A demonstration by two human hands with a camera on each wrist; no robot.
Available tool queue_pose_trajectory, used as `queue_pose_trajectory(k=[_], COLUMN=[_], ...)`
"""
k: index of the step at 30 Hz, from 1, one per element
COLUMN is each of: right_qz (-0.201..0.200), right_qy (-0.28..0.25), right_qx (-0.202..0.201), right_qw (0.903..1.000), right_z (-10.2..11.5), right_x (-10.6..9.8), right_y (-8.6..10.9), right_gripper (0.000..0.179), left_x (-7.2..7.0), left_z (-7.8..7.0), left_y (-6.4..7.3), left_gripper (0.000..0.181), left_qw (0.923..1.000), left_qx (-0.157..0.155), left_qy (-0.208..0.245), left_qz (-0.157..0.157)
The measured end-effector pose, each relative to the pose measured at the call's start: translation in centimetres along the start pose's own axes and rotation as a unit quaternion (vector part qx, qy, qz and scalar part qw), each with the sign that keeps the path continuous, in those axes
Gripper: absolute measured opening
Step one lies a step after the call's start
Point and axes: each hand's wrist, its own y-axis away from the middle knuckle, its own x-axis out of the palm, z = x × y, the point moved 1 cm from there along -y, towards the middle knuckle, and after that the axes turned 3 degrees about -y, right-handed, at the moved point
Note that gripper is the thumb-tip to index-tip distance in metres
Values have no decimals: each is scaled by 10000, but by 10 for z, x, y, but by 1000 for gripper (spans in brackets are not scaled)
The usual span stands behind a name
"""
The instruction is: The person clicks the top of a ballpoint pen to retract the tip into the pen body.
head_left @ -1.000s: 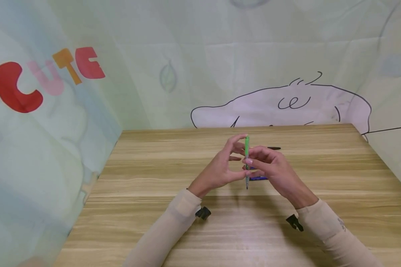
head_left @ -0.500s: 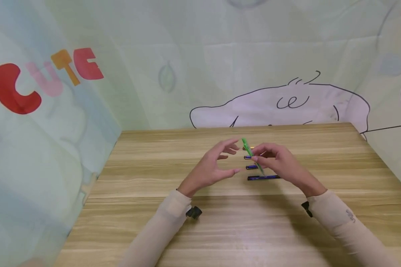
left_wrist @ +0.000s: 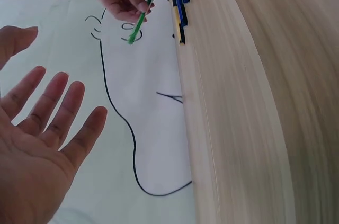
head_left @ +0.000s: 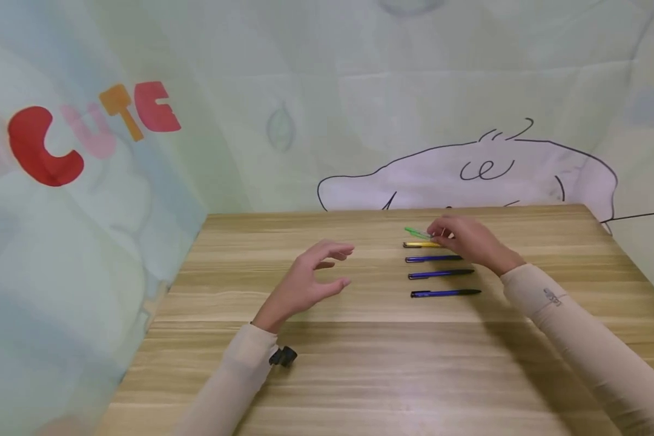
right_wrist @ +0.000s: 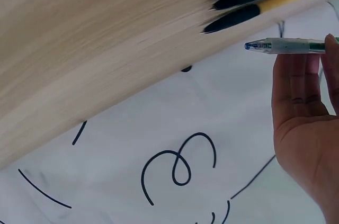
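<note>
My right hand (head_left: pixel 469 241) pinches a green pen (head_left: pixel 416 232) with a clear grip section, held close over the far part of the table just beyond a yellow pen (head_left: pixel 421 244). In the right wrist view the green pen (right_wrist: pixel 294 46) lies between thumb and fingers, its tip pointing left. Below the yellow pen, three blue pens with black grips lie in a row: an upper one (head_left: pixel 430 259), a middle one (head_left: pixel 436 274) and a lower one (head_left: pixel 441 293). My left hand (head_left: pixel 303 280) hovers left of the row, fingers apart and holding nothing.
The pens lie on a wood-grain table (head_left: pixel 327 375). Its far edge meets a printed cloth backdrop (head_left: pixel 327 121) with a cartoon outline, and another printed wall stands along the left side. A black strap buckle (head_left: pixel 283 356) hangs at my left cuff.
The green pen was upright between both hands; the left hand released it and drew back left. The right hand carried it away to the far end of the row, tilting it nearly flat.
</note>
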Motion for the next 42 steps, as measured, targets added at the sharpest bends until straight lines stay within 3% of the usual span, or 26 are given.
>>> queue_pose_trajectory(k=[7,18,27,32,37,42], right_qz=[240,496,545,359,538,711], right_qy=[403,428,463,534,303,183], right_qx=[-126,177,402,153,35,125], right_qw=[9988,9977,9966,9978,9981,9972], right_z=[-20,-39,-49,-43,-39,-39], right_x=[7,16,19,14,15,22], right_y=[-19,-26,-27,-22,-16,-12], right_gripper=[16,15,18,15,10,9], left_x=[-21,-41,-55,-64,-66,-60], left_z=[14,25,30,35,38,37], left_y=[19,41,57,67,69,61], left_gripper=[56,56,55,54,54,54], left_qw=[9995,9962,9950,9936,9937,9948], left_qx=[-244,-753,-818,-899,-856,-794], left_qy=[-165,-407,-464,-488,-493,-421], left_qz=[-97,-154,-325,-480,-527,-485])
